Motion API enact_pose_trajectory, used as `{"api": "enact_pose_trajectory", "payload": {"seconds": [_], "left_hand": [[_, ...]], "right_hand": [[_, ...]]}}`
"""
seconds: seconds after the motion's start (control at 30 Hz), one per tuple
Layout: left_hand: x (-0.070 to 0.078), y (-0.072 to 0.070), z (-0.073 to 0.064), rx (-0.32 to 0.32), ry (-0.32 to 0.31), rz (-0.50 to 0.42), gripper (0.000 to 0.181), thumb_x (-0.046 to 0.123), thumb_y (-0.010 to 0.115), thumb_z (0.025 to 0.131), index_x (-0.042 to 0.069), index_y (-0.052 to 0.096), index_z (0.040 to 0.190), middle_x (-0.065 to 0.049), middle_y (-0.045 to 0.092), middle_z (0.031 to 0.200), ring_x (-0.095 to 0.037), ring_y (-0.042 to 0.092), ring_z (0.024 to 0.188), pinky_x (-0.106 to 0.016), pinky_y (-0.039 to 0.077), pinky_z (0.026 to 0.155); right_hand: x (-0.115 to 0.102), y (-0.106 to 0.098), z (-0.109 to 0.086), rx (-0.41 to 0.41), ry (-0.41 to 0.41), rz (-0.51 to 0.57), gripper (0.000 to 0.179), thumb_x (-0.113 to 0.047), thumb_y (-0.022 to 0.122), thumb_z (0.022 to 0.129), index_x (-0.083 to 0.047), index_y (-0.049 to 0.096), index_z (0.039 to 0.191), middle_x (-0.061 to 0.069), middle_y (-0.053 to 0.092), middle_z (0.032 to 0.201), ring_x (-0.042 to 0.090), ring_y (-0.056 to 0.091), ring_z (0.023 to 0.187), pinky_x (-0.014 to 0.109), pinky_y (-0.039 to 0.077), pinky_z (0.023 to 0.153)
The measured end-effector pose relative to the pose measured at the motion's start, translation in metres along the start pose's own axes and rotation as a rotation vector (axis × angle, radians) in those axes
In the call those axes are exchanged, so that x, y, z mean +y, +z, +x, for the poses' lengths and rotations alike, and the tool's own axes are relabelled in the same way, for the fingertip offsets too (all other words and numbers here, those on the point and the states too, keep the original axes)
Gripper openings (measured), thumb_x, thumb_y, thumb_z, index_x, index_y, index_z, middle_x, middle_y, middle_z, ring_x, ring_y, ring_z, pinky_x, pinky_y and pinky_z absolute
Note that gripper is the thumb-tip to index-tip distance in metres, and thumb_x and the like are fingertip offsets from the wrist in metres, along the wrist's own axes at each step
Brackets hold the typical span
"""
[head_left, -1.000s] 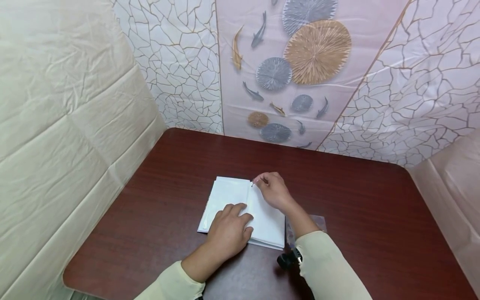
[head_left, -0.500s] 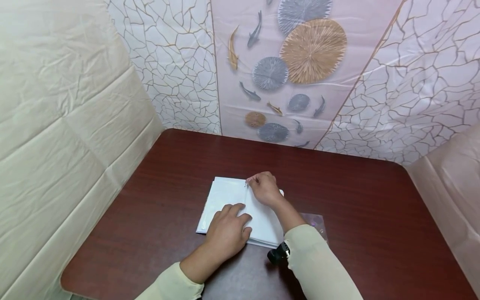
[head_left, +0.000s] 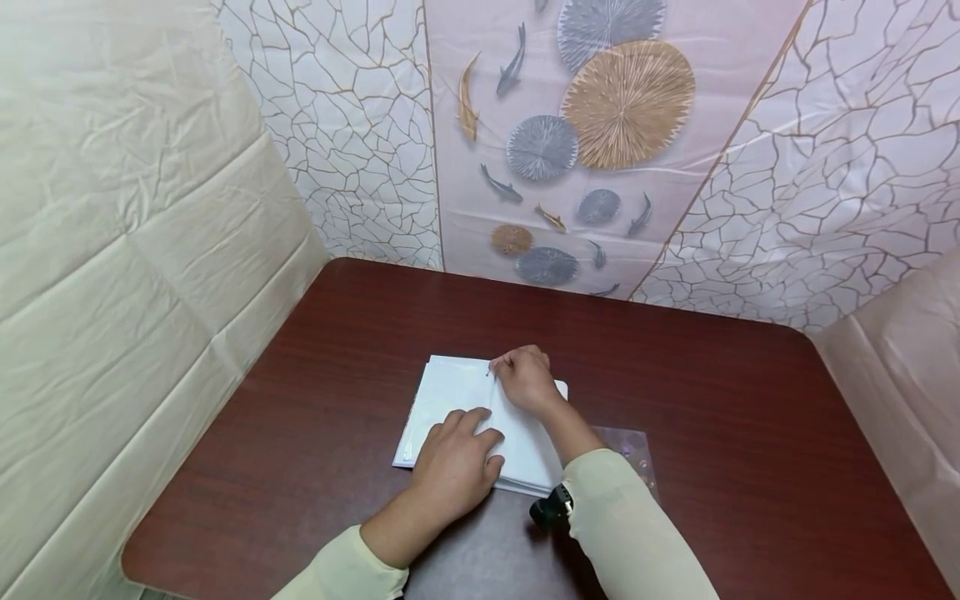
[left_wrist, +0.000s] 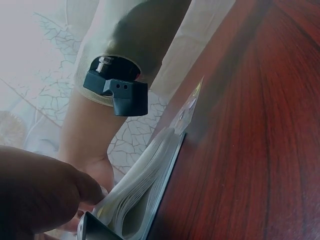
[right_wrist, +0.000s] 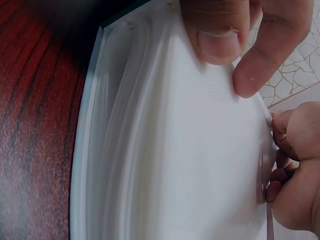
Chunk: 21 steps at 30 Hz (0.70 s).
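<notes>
An open album with white pages lies on the table, its stacked leaves bowed in both wrist views. My left hand rests on the pages near the middle fold, fingers spread, its thumb by the near edge. At the top of the fold, my right hand pinches a small thin piece with a dark mark; it looks like clear film in the right wrist view, and I cannot tell its kind. Partly behind the right forearm lies a clear sheet dotted with small coloured shapes.
A dark red-brown wooden table extends around the album. Patterned cloth with fish and leaf prints hangs behind it, and a cream cloth hangs at the left. A black wrist camera sits under the right sleeve.
My right hand has moved slightly left along the album's top with the small piece, onto the fold. More of the clear sheet now shows. My left hand stays put.
</notes>
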<state>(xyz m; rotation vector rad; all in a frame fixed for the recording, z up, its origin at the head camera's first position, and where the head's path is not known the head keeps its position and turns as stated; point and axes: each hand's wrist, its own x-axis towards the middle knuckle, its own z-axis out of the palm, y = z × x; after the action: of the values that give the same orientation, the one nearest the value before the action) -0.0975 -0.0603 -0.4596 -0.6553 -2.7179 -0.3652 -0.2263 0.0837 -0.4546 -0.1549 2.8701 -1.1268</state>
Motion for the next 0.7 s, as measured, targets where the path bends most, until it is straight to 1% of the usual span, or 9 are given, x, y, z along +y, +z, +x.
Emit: {"api": "enact_pose_trajectory", "payload": {"seconds": [0.2, 0.43, 0.57, 0.7], "left_hand": [[0.0002, 0.0003, 0.0, 0.0, -0.004, 0.004, 0.023, 0.031, 0.078, 0.086, 0.022, 0.078, 0.107, -0.005, 0.065, 0.129, -0.027, 0.06, 0.112, -0.044, 0.053, 0.076], [0.0004, 0.0001, -0.0001, -0.001, -0.005, 0.004, 0.023, 0.032, 0.078, 0.086, 0.022, 0.078, 0.107, -0.005, 0.065, 0.129, -0.027, 0.06, 0.113, -0.044, 0.052, 0.077], [0.0011, 0.0005, -0.0002, 0.002, -0.002, 0.013, 0.023, 0.032, 0.078, 0.086, 0.022, 0.077, 0.106, -0.005, 0.065, 0.129, -0.027, 0.06, 0.113, -0.044, 0.052, 0.077], [0.0026, 0.0002, -0.0003, -0.002, 0.002, 0.02, 0.023, 0.033, 0.078, 0.086, 0.023, 0.077, 0.107, -0.004, 0.065, 0.129, -0.026, 0.06, 0.113, -0.043, 0.052, 0.077]], "right_hand": [[-0.0014, 0.0015, -0.0003, 0.008, 0.002, 0.01, 0.025, -0.022, 0.06, 0.104, -0.012, 0.074, 0.086, 0.011, 0.06, 0.12, 0.031, 0.044, 0.127, 0.042, 0.039, 0.104], [-0.0036, 0.0019, -0.0019, 0.029, -0.009, -0.002, 0.02, -0.023, 0.063, 0.102, -0.011, 0.077, 0.093, 0.013, 0.058, 0.121, 0.033, 0.042, 0.127, 0.044, 0.04, 0.103], [-0.0027, 0.0033, -0.0022, 0.06, -0.01, -0.011, 0.016, -0.022, 0.066, 0.097, -0.01, 0.077, 0.092, 0.013, 0.058, 0.12, 0.033, 0.043, 0.125, 0.042, 0.042, 0.101], [-0.0008, 0.005, -0.0018, 0.099, 0.023, -0.003, 0.011, -0.019, 0.07, 0.091, -0.011, 0.075, 0.085, 0.011, 0.057, 0.116, 0.033, 0.043, 0.123, 0.041, 0.044, 0.099]]}}
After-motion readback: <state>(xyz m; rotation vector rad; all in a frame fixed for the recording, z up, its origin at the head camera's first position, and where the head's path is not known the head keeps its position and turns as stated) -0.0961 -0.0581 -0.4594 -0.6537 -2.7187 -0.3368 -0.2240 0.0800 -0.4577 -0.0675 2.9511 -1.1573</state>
